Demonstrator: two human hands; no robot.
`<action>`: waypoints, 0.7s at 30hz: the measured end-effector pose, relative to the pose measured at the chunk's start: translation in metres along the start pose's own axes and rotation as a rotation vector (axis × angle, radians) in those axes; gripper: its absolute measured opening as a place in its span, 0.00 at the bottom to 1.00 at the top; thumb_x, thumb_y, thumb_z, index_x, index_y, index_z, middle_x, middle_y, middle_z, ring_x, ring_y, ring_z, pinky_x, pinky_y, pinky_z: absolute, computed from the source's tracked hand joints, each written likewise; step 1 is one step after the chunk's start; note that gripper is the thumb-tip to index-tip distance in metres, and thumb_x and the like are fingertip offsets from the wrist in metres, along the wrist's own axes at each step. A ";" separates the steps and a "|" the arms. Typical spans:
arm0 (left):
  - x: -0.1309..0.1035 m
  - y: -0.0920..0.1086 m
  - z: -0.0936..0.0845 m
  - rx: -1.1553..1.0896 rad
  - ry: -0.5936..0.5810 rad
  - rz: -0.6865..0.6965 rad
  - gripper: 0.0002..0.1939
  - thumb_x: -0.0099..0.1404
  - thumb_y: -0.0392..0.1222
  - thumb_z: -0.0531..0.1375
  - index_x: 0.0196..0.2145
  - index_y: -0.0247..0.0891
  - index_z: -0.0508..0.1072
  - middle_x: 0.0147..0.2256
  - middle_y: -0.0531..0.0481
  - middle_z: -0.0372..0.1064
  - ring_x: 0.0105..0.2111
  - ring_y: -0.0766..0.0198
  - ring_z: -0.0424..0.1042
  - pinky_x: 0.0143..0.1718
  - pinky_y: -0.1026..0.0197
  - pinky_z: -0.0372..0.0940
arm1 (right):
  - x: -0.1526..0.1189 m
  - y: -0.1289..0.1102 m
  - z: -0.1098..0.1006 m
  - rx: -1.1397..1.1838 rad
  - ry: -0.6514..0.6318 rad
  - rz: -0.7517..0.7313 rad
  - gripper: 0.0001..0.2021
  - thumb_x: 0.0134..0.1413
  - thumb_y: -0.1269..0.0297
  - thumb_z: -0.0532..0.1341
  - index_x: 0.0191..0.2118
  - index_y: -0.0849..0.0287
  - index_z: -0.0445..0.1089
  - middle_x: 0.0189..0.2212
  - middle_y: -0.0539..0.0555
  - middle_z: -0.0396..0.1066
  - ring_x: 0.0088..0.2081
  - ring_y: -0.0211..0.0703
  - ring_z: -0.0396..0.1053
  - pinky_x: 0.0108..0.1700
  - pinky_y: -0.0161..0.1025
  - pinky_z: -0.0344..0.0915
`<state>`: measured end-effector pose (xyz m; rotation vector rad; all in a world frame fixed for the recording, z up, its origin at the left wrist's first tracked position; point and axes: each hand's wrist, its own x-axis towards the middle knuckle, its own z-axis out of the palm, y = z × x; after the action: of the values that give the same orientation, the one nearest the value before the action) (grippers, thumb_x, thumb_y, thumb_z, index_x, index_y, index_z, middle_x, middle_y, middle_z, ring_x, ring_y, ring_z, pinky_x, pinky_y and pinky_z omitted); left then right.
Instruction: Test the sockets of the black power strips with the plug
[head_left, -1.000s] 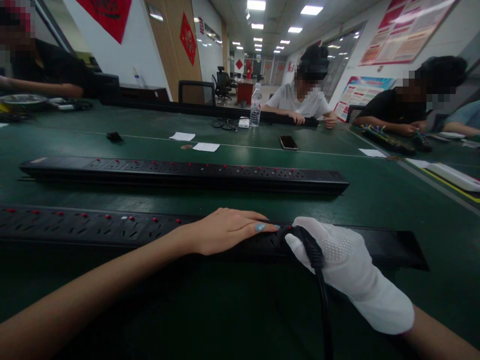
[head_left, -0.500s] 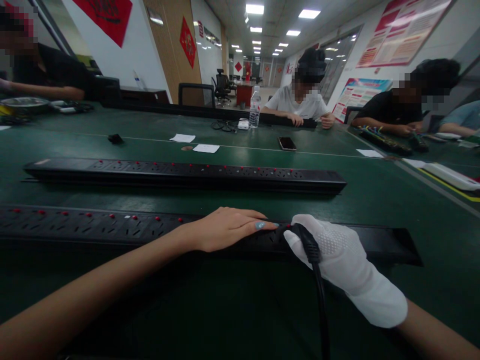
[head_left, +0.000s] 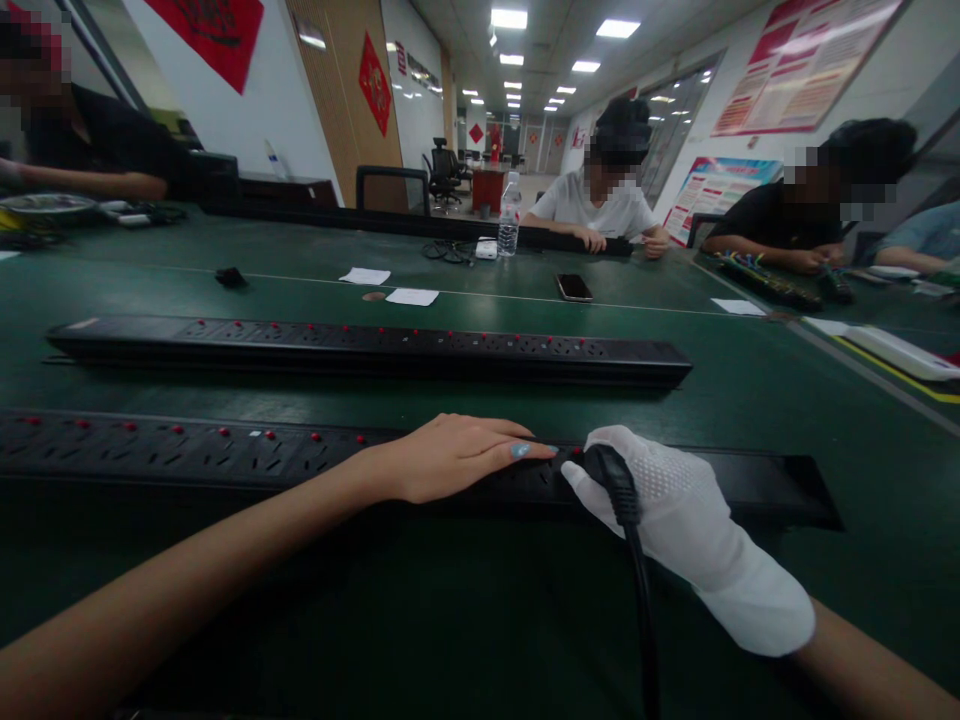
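Observation:
A long black power strip (head_left: 150,450) with red switches lies across the green table near me. My left hand (head_left: 450,458), bare, rests flat on it with the fingers stretched to the right. In a white glove, my right hand (head_left: 664,500) grips a black plug (head_left: 611,475) at the strip's right part, just right of my left fingertips. From the plug a thick black cable (head_left: 643,610) runs down toward me. Whether the plug's pins sit in a socket is hidden.
Behind lies a second black power strip (head_left: 375,350). Farther back are a phone (head_left: 574,288), a water bottle (head_left: 509,215), white papers (head_left: 412,297) and a small black object (head_left: 230,278). Several people sit around the table.
My right thumb has shifted slightly left, away from the plug, and more of the plug's body shows. My left hand has not moved.

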<state>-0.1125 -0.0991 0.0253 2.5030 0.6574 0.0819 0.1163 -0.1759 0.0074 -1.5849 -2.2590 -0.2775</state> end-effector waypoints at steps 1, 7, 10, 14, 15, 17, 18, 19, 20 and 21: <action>0.000 0.000 0.000 -0.001 -0.001 0.003 0.22 0.70 0.51 0.35 0.57 0.57 0.56 0.58 0.59 0.55 0.55 0.63 0.57 0.54 0.59 0.51 | 0.000 0.000 0.001 -0.003 0.018 0.000 0.14 0.55 0.53 0.53 0.31 0.59 0.67 0.25 0.51 0.68 0.25 0.37 0.67 0.29 0.33 0.57; 0.000 -0.002 0.001 0.009 -0.001 0.012 0.22 0.70 0.51 0.35 0.57 0.58 0.55 0.58 0.59 0.55 0.55 0.64 0.57 0.54 0.60 0.51 | -0.001 0.001 0.005 0.001 0.058 0.026 0.14 0.54 0.53 0.54 0.32 0.59 0.67 0.24 0.50 0.69 0.25 0.37 0.67 0.28 0.33 0.57; 0.000 -0.002 0.001 0.018 0.001 0.000 0.22 0.70 0.51 0.34 0.56 0.59 0.55 0.58 0.59 0.55 0.55 0.64 0.57 0.54 0.60 0.51 | -0.001 0.002 0.005 0.038 0.046 0.023 0.13 0.54 0.53 0.54 0.32 0.59 0.66 0.24 0.50 0.68 0.26 0.36 0.67 0.29 0.32 0.58; -0.001 -0.002 0.001 0.025 0.004 0.012 0.22 0.69 0.52 0.34 0.57 0.59 0.55 0.57 0.59 0.55 0.55 0.64 0.57 0.54 0.60 0.51 | 0.000 0.002 0.003 0.064 0.007 0.044 0.13 0.54 0.53 0.55 0.32 0.58 0.66 0.25 0.49 0.68 0.25 0.35 0.66 0.29 0.32 0.58; -0.001 -0.002 0.001 0.025 0.004 0.015 0.22 0.69 0.52 0.35 0.57 0.59 0.55 0.57 0.59 0.55 0.55 0.64 0.57 0.54 0.60 0.51 | 0.000 0.002 0.003 0.071 0.001 0.047 0.13 0.54 0.53 0.55 0.32 0.58 0.65 0.25 0.49 0.68 0.25 0.34 0.66 0.29 0.32 0.58; -0.001 -0.001 0.001 0.020 0.006 0.014 0.22 0.69 0.52 0.35 0.57 0.58 0.55 0.58 0.59 0.54 0.55 0.64 0.57 0.54 0.60 0.51 | 0.000 0.001 0.002 0.073 0.000 0.046 0.13 0.54 0.52 0.54 0.32 0.58 0.65 0.25 0.49 0.67 0.25 0.35 0.66 0.29 0.32 0.58; -0.002 -0.001 0.001 0.016 0.006 0.012 0.22 0.69 0.52 0.35 0.57 0.58 0.55 0.58 0.59 0.54 0.55 0.64 0.57 0.54 0.60 0.51 | 0.000 0.001 0.002 0.064 0.005 0.047 0.13 0.54 0.52 0.54 0.31 0.58 0.65 0.24 0.49 0.67 0.25 0.35 0.66 0.29 0.32 0.58; -0.001 -0.001 0.001 0.012 0.004 0.009 0.22 0.69 0.52 0.35 0.57 0.58 0.55 0.58 0.59 0.54 0.56 0.64 0.57 0.54 0.60 0.51 | 0.000 0.001 0.003 0.052 0.006 0.047 0.13 0.54 0.52 0.54 0.31 0.58 0.65 0.24 0.49 0.67 0.25 0.35 0.66 0.29 0.32 0.58; -0.001 -0.001 0.000 0.011 0.002 0.008 0.22 0.69 0.52 0.35 0.57 0.58 0.55 0.58 0.59 0.54 0.56 0.64 0.57 0.54 0.60 0.51 | 0.000 0.000 0.003 0.039 0.003 0.046 0.13 0.54 0.52 0.54 0.31 0.58 0.65 0.24 0.49 0.67 0.25 0.36 0.66 0.29 0.32 0.58; -0.001 -0.001 0.000 0.012 0.002 0.008 0.22 0.69 0.52 0.35 0.57 0.58 0.55 0.58 0.59 0.54 0.56 0.64 0.57 0.54 0.60 0.51 | 0.000 0.000 0.003 0.025 0.002 0.044 0.13 0.54 0.52 0.54 0.31 0.58 0.65 0.24 0.49 0.67 0.25 0.36 0.66 0.29 0.33 0.57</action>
<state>-0.1138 -0.0994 0.0249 2.5174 0.6508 0.0829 0.1161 -0.1751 0.0043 -1.6189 -2.2140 -0.2388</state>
